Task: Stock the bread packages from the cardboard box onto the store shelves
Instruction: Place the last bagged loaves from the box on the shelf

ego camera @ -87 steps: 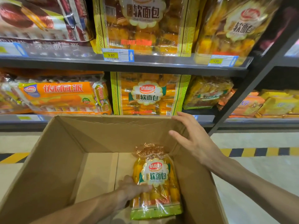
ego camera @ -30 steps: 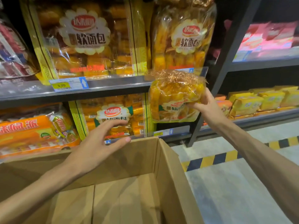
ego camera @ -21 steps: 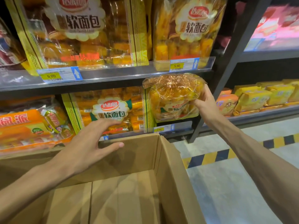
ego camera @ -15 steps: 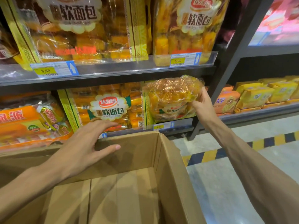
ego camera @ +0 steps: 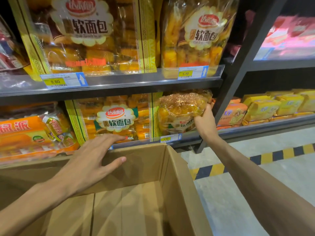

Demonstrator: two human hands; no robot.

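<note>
Gripping a bread package (ego camera: pixel 182 109) at its right edge, the right hand (ego camera: pixel 204 122) has it in the lower shelf (ego camera: pixel 187 137) slot, centre-right of frame. Fingers curled round the bag's side, clamped on the wrapper. Package sits tilted, crinkled top toward us, just right of a larger soft-bread bag (ego camera: pixel 115 117) on the same shelf and touching or nearly touching it; cannot tell which.

Left hand (ego camera: pixel 92 160) is lower centre-left, over the far rim of the cardboard box (ego camera: pixel 177 184). Fingers straight and spread, holding nothing. Cannot tell whether the palm touches the rim.

Box fills the bottom of the frame, flaps up; only bare cardboard floor visible inside.

Upper shelf (ego camera: pixel 136 80) across the top: one big soft-bread bag (ego camera: pixel 88 34) upper left, a narrower one (ego camera: pixel 197 36) upper centre-right, yellow price tags (ego camera: pixel 185 73) on the clear rail reading 9.80 and 5.90.

Orange snack packs (ego camera: pixel 25 133) at mid left on the lower shelf. Yellow packs (ego camera: pixel 272 104) on the next bay, mid right. Yellow-black floor stripe (ego camera: pixel 276 154) at right.
</note>
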